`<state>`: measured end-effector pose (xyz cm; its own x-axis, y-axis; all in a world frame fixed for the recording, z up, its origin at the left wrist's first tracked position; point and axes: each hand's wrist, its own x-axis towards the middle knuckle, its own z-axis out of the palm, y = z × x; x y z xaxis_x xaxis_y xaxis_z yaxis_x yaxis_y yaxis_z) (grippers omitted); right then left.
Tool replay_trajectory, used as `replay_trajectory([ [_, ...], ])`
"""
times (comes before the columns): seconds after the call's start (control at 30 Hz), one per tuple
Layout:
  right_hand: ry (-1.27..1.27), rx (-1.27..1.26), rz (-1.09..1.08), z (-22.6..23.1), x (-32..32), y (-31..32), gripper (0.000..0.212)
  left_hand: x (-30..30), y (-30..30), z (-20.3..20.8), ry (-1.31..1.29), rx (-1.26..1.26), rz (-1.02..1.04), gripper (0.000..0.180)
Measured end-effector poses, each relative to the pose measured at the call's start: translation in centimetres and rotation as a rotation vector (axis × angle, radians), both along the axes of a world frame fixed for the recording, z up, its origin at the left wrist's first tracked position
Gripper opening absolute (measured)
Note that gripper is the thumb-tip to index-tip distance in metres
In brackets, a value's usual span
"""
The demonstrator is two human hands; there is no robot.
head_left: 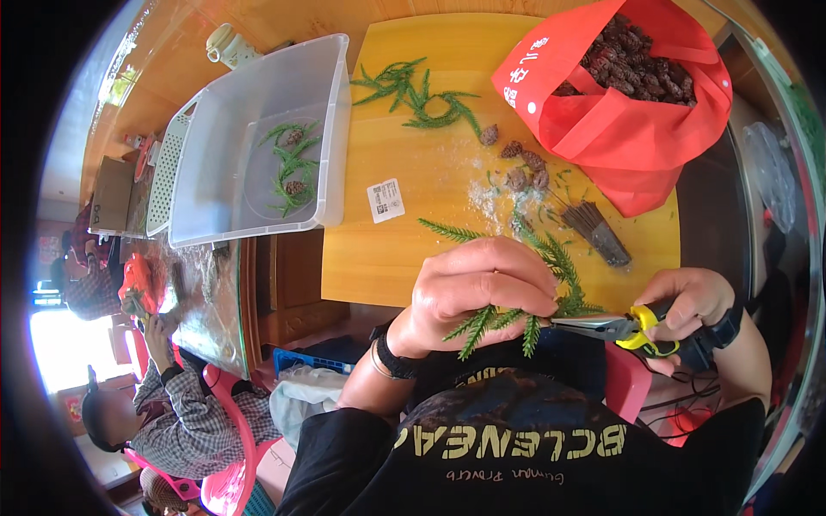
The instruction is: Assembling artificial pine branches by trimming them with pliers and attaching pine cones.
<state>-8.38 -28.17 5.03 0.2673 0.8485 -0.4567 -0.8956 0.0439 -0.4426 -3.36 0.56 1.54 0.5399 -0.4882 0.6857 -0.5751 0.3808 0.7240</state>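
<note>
My left hand is closed around a green artificial pine sprig, whose needled branches stick out above and below my fingers. In my right hand is a pair of pliers with yellow and black handles. The metal jaws reach left to the sprig beside my left fingertips; whether they grip its stem I cannot tell. Just beyond my hands, a bundle of thin brown stems lies on the yellow table. Several small pinecones and whitish crumbs lie near it.
A red bag full of pinecones stands at the far right. More green sprigs lie at the back. To the left is a clear plastic bin holding sprigs with pinecones. A white label lies beside it. Another person sits at the left.
</note>
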Motion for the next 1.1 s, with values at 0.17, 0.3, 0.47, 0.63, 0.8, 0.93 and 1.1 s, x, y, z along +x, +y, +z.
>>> replay_trajectory([
  [0.17, -0.245, 0.182, 0.130, -0.4, -0.2, 1.6, 0.026, 0.2, 0.6, -0.3, 0.120, 0.022, 0.050, 0.014],
  [0.3, -0.476, 0.144, 0.151, 1.0, -0.5, 2.5, 0.023, 0.4, 0.8, -0.1, 0.296, -0.112, -0.024, 0.013],
  [0.47, -1.555, -0.546, 0.097, 4.8, -0.8, 3.6, 0.021, -0.1, 0.7, -0.4, 0.468, -0.111, 0.084, 0.017],
  [0.63, -1.976, -0.886, -0.142, 3.6, -0.8, 4.7, 0.029, -0.6, 0.3, -0.1, 0.575, -0.075, 0.153, 0.017],
  [0.8, -2.036, -0.963, -0.125, 3.0, -0.7, 5.5, 0.026, -0.6, 0.6, -0.2, 0.559, -0.044, 0.162, 0.015],
  [0.93, -2.052, -0.979, -0.158, 2.3, -0.6, 5.5, 0.026, -0.5, 0.7, 0.0, 0.500, -0.005, 0.191, 0.011],
  [1.1, -2.113, -0.997, -0.181, 2.1, -0.5, 5.4, 0.025, -0.3, 0.7, 0.1, 0.496, 0.032, 0.199, 0.009],
])
